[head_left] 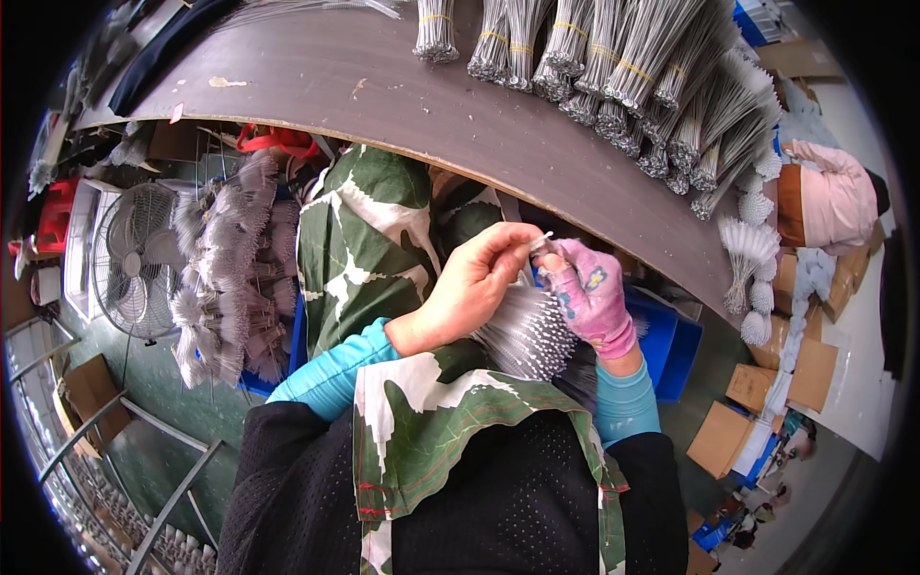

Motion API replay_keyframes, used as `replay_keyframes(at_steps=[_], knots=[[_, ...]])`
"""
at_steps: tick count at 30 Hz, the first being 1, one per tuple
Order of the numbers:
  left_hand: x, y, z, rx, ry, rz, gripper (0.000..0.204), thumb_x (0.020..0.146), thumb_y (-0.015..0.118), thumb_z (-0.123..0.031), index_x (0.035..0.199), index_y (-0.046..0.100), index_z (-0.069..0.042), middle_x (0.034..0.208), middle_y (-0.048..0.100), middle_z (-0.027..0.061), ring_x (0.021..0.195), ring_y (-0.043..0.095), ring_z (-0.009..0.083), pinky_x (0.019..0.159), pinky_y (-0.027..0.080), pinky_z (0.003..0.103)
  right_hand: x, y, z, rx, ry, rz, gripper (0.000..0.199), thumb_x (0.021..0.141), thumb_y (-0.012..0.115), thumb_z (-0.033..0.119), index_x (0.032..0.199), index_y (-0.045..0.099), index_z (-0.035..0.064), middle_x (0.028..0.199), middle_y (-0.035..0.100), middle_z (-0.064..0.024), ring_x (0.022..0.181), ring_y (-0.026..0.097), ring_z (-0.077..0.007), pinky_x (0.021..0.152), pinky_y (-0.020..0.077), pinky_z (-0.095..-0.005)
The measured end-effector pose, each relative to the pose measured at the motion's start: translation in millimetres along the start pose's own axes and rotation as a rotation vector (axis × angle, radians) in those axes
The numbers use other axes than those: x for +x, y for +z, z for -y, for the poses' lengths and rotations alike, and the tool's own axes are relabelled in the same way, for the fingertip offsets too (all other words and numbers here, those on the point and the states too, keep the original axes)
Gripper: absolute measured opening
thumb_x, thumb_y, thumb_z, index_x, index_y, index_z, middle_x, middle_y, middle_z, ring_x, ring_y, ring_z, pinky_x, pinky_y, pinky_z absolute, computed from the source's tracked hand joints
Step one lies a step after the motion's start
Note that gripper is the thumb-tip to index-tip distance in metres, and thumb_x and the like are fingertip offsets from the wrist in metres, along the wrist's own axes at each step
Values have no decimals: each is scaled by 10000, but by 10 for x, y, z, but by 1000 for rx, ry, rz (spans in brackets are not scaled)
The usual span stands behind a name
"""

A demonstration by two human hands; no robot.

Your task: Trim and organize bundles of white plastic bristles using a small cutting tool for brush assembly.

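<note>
My bare left hand (471,287) and my right hand (589,295), in a pink flowered glove, meet fingertip to fingertip above my lap. Both are closed in a pinch around a small whitish piece (542,241); its kind is too small to tell. Just below them a thick bundle of thin pale wires with white tips (529,333) rests in my lap, partly hidden by the gloved hand. A green and white leaf-patterned apron (369,240) covers my legs.
Ahead runs a brown table (316,72), bearing several bundles of silver wires (599,67) tied with yellow bands. To the left are white-tipped bundles (230,278) and a fan (139,259). A blue bin (678,355) stands at right; beyond are cartons (721,439) and another person (834,196).
</note>
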State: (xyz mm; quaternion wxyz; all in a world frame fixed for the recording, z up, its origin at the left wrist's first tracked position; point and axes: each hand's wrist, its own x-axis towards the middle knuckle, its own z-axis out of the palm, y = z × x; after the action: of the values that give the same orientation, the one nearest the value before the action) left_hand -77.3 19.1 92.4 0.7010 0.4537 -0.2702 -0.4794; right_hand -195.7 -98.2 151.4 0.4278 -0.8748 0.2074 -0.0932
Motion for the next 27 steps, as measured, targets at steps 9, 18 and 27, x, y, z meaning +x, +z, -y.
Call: replay_keyframes(at_steps=[9, 18, 27], knots=[[3, -107, 168, 82, -52, -6, 178, 969, 488, -87, 1100, 599, -42, 786, 469, -72, 696, 380, 20, 605, 336, 158, -17, -677, 227, 473, -14, -499, 332, 961, 484, 343, 998, 589, 31, 735, 544, -41, 578, 505, -97, 458, 349, -182], [13, -108, 174, -38, -118, 49, 185, 970, 482, -102, 1111, 586, -42, 836, 509, -69, 718, 398, 13, 639, 371, 170, 80, -206, -214, 731, 452, 58, 201, 952, 533, 208, 1038, 576, 31, 739, 556, -3, 566, 468, -56, 516, 374, -184], [35, -132, 143, -139, -196, 104, 182, 986, 460, -131, 1113, 566, -53, 934, 552, -60, 760, 416, 29, 705, 369, 179, 131, -252, -169, 481, 494, 289, 332, 964, 489, 369, 863, 601, 73, 757, 592, 42, 596, 483, -20, 551, 394, -175]])
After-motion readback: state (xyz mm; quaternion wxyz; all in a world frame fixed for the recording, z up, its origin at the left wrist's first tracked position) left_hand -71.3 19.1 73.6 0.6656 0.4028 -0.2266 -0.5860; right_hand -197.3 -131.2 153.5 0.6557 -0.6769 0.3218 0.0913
